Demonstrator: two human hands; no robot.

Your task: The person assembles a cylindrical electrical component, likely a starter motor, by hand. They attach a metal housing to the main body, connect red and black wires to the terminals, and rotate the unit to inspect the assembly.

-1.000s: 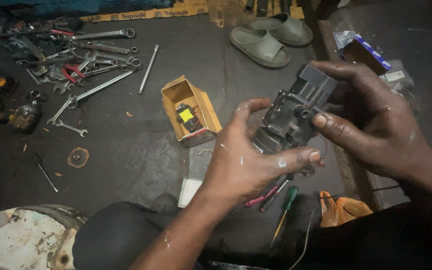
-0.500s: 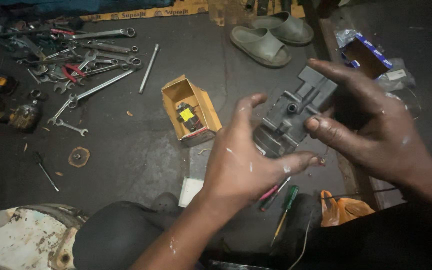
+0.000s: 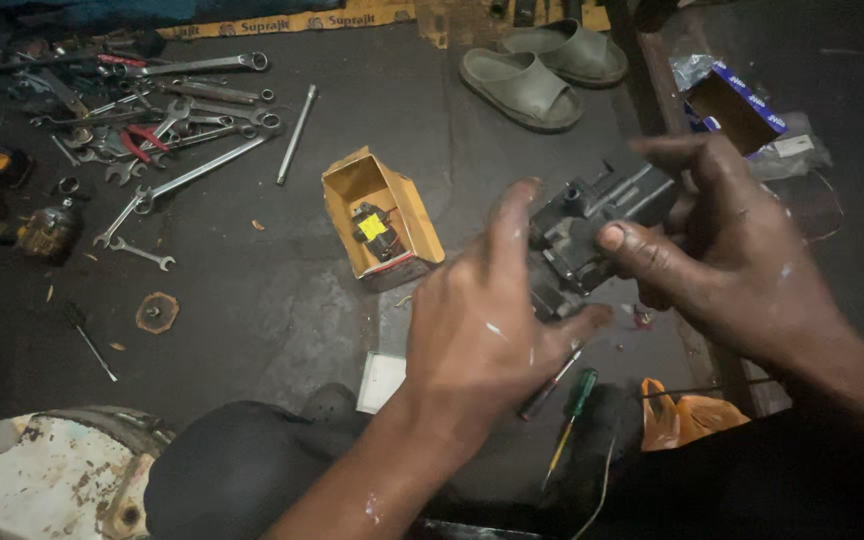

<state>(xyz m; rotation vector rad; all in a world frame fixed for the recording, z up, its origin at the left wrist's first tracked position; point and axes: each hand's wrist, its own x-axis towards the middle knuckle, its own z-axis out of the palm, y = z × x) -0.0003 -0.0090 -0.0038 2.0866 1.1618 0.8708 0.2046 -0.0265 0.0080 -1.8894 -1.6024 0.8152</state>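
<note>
Both of my hands hold a dark grey metal engine part (image 3: 582,225) above the floor. My left hand (image 3: 487,320) cups its lower near side, thumb under it. My right hand (image 3: 722,245) grips its right end, thumb pressed on the top face. The part's underside is hidden by my fingers. An open yellow cardboard box (image 3: 380,218) with a small yellow and black component inside lies on the floor just left of my left hand.
Several spanners and red pliers (image 3: 152,130) lie scattered at the far left. A long steel rod (image 3: 297,135) lies beside them. Two grey sandals (image 3: 542,70) sit at the top. Screwdrivers (image 3: 570,405) and an orange bag (image 3: 687,420) lie below my hands. A blue box (image 3: 737,105) sits top right.
The metal part has been turned in my hands and tilted. My left hand has shifted slightly with its fingers spread wider over the part; my right thumb now presses on top.
</note>
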